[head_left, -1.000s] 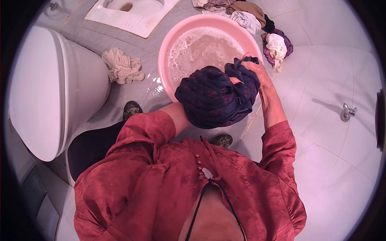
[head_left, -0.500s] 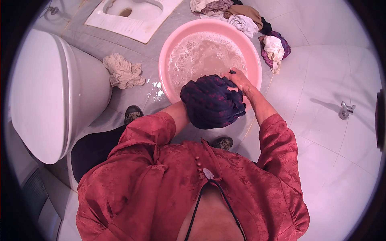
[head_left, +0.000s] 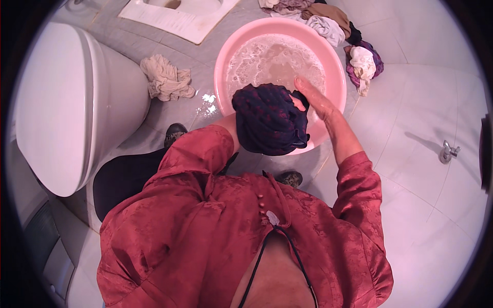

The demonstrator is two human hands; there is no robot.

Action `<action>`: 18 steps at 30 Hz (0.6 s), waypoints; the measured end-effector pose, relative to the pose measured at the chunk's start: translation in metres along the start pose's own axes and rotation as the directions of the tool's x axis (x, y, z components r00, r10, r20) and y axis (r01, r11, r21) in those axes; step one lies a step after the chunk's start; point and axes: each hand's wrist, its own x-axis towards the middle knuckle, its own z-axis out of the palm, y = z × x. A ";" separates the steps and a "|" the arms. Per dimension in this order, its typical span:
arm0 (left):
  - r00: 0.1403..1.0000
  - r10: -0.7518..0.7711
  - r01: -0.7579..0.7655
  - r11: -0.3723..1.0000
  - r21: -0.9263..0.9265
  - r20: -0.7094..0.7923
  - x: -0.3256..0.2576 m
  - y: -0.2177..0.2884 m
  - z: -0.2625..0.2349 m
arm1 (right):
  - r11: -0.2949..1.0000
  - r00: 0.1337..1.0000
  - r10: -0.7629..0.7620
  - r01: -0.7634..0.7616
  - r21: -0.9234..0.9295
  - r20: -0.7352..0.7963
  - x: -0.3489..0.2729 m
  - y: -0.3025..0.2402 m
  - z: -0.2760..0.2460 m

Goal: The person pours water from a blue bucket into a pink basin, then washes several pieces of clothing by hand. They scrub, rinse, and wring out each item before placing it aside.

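A bunched navy cloth with a purple-red pattern is held up over the near side of a pink basin. My left forearm runs in behind the cloth, which covers my left hand and rests on it. A small patch of skin shows at the cloth's right edge; whose fingers it belongs to is unclear. My right hand is at the cloth's right side, its fingers stretched out over the basin. Cloudy, foamy water lies in the basin.
A crumpled beige cloth lies on the floor beside a white toilet. Mixed clothes are heaped beyond the basin, with a white and purple bundle at its right. A squat toilet is at the back; a metal tap is on the right.
My right hand's fingers were bent at the cloth's edge with a dark bit between them; now they are straight. The cloth has turned slightly, and the whole view has shifted a little.
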 end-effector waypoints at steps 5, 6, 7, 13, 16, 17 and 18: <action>0.994 0.062 -0.056 0.996 0.071 -0.089 0.012 0.013 -0.005 | 0.837 0.926 -0.165 0.313 -0.449 0.339 -0.034 -0.103 0.056; 0.991 0.066 -0.052 0.992 0.118 -0.113 0.022 0.015 -0.001 | 0.837 0.925 -0.165 0.314 -0.447 0.341 -0.038 -0.104 0.072; 0.984 0.087 -0.060 0.984 0.169 -0.155 0.029 0.018 0.002 | 0.634 0.903 -0.196 0.415 -0.653 0.383 -0.041 -0.106 0.091; 0.951 0.117 -0.013 0.940 0.342 -0.285 0.062 0.016 0.006 | 0.418 0.926 -0.116 0.373 -0.828 0.359 -0.030 -0.102 0.083; 0.940 0.126 0.016 0.911 0.412 -0.316 0.071 0.006 -0.002 | 0.692 0.928 -0.123 0.334 -0.640 0.351 -0.042 -0.086 0.072; 0.938 0.134 0.020 0.899 0.438 -0.318 0.073 0.007 -0.006 | 0.690 0.927 -0.124 0.336 -0.641 0.353 -0.053 -0.086 0.070; 0.936 0.140 0.031 0.881 0.471 -0.322 0.076 0.010 -0.011 | 0.580 0.868 -0.267 0.491 -0.650 0.418 -0.067 -0.088 0.068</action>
